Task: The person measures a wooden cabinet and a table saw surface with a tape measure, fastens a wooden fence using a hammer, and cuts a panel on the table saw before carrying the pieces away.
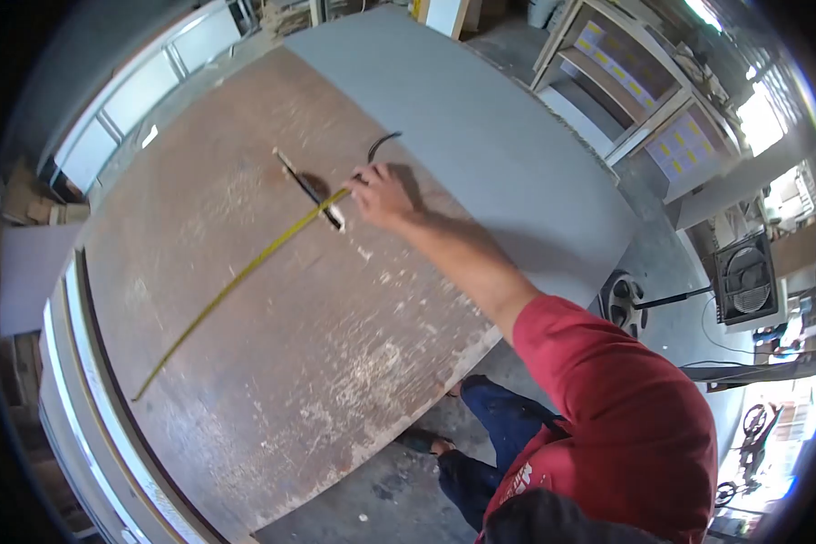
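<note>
My right hand (381,195) rests low over the worn brown board surface of a large table (272,317), its fingers closed around a tape measure. The case is mostly hidden under the fingers. From the hand, the yellow blade of the tape measure (254,263) runs down and left across the board, ending near the left side. A black strap (385,142) curves out beyond the fingers. Just left of the hand, the blade crosses a narrow dark slot (308,188) with pale, chipped ends. My left hand is out of view.
A grey panel (480,136) adjoins the brown board on the far side. Pale rails (95,363) border the left edge. Shelving (621,82), a handwheel (621,299) and a boxy fan-like unit (746,279) stand to the right. My feet are on the concrete floor (372,499).
</note>
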`<move>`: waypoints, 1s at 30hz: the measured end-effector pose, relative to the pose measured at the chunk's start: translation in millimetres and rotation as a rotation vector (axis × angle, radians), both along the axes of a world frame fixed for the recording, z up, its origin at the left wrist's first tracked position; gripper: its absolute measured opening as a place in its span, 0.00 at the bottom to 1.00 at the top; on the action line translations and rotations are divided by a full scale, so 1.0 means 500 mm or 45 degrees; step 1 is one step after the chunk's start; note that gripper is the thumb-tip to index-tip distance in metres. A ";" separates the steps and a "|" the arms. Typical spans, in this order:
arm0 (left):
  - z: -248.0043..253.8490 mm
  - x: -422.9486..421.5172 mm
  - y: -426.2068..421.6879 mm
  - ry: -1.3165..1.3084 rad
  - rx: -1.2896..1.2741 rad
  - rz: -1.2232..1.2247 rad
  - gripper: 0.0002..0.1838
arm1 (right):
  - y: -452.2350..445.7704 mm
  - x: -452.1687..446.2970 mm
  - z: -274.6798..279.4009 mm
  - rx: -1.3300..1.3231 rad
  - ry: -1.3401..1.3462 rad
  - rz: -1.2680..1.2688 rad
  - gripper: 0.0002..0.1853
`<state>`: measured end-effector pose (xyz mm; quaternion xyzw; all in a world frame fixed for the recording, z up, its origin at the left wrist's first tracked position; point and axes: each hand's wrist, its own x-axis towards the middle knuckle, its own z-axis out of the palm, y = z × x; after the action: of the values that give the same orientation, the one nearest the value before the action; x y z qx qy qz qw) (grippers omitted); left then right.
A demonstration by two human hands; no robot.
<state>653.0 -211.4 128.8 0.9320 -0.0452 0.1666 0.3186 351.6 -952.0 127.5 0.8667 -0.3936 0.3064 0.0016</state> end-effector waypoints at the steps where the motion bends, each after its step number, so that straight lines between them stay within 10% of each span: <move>1: -0.007 -0.079 -0.016 0.121 0.040 -0.011 0.36 | 0.003 0.000 0.010 0.006 -0.033 -0.027 0.15; 5: -0.024 -0.352 -0.074 0.694 0.165 -0.033 0.39 | 0.033 -0.023 0.035 0.202 -0.008 -0.011 0.14; 10: -0.237 -0.524 -0.080 0.767 -0.626 -0.559 0.23 | 0.255 -0.232 0.149 0.412 0.119 0.121 0.16; 16: -0.027 -0.708 -0.355 1.212 -1.094 -0.903 0.22 | 0.653 -0.670 0.210 1.486 -0.023 0.195 0.16; 30: 0.148 -1.058 -0.527 1.228 -0.920 -1.470 0.18 | 0.900 -1.311 0.268 1.439 -0.742 -0.198 0.18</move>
<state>124.1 -474.7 202.8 0.5717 -0.3183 -0.4361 0.6178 -304.1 -501.8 261.6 0.5839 -0.5403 0.2738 -0.5405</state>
